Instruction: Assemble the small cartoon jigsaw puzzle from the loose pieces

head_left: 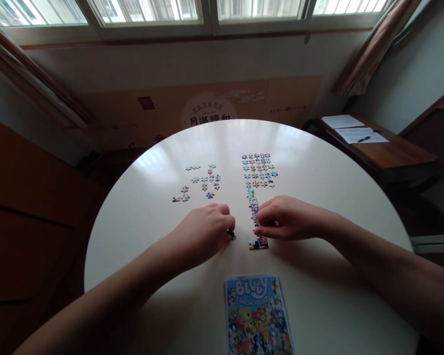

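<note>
My left hand (210,224) is closed, thumb and fingers pinched on a small dark jigsaw piece (230,234) just above the white table. To its right stands a narrow strip of joined jigsaw pieces (258,243), running away from me. My right hand (281,217) rests at the strip's right side, fingers curled and fingertips on its middle; whether it grips a single piece there is hidden. Beyond the strip lie rows of loose jigsaw pieces (259,170). Scattered small groups of pieces (205,180) lie farther off on the left.
A colourful Bluey picture sheet (258,315) lies at the near side of the round white table (140,236). A wooden side table (403,148) with papers (360,134) and a pen (364,139) stands at the right. Windows and a large cardboard panel (288,98) are behind.
</note>
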The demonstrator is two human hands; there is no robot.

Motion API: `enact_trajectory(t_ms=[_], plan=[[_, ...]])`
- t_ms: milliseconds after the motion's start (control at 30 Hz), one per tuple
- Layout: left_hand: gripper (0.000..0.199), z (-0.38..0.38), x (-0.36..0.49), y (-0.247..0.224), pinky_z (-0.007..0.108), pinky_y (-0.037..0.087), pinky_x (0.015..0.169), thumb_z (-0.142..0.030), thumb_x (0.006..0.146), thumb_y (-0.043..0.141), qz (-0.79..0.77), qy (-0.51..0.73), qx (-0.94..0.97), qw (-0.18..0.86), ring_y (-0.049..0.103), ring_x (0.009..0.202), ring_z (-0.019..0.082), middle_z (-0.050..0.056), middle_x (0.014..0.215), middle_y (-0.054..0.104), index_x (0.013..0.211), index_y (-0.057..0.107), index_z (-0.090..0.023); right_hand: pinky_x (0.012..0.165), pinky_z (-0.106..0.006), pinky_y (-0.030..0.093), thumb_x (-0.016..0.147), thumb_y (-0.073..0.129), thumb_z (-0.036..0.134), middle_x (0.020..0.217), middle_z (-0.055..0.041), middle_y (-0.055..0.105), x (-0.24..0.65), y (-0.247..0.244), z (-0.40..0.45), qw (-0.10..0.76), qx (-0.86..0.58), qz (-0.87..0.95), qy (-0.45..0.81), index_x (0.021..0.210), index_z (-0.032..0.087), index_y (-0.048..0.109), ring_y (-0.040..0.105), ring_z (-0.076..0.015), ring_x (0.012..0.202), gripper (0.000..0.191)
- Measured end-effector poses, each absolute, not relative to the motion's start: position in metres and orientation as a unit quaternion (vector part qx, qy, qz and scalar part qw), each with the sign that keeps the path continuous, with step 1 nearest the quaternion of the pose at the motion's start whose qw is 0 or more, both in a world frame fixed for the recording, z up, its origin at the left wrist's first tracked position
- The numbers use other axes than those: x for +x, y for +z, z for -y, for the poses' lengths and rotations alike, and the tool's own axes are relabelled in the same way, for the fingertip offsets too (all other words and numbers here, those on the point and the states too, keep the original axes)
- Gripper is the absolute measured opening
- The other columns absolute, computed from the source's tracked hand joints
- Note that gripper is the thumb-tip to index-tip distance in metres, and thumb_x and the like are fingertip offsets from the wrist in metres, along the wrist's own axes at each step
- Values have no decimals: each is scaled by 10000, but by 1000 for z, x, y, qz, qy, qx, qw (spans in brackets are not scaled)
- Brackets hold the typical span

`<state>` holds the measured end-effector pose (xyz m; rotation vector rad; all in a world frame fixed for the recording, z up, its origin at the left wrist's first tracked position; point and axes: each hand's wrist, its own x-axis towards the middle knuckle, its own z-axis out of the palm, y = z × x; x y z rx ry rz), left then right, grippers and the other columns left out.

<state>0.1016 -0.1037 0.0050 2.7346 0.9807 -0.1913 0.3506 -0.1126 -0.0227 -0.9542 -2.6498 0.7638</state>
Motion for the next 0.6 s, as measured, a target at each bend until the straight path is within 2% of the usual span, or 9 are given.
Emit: enact_trajectory(t_ms=[267,600], plan=[[99,116,114,-11,293,445,678,-201,897,610,-308,-19,938,159,620,800,175,38,957,675,876,707,-196,584,-237,299,899,610,271,637,39,497,348,-23,116,84,-316,907,264,656,181,517,426,-87,588,275],[104,117,114,-8,291,440,668,-251,877,648,-318,-14,928,193,616,747,169,38,943,684,852,737,-204,581,-260,277,900,612,322,636,30,514,345,-26,117,58,-321,914,242,645,187,520,409,-99,592,303]])
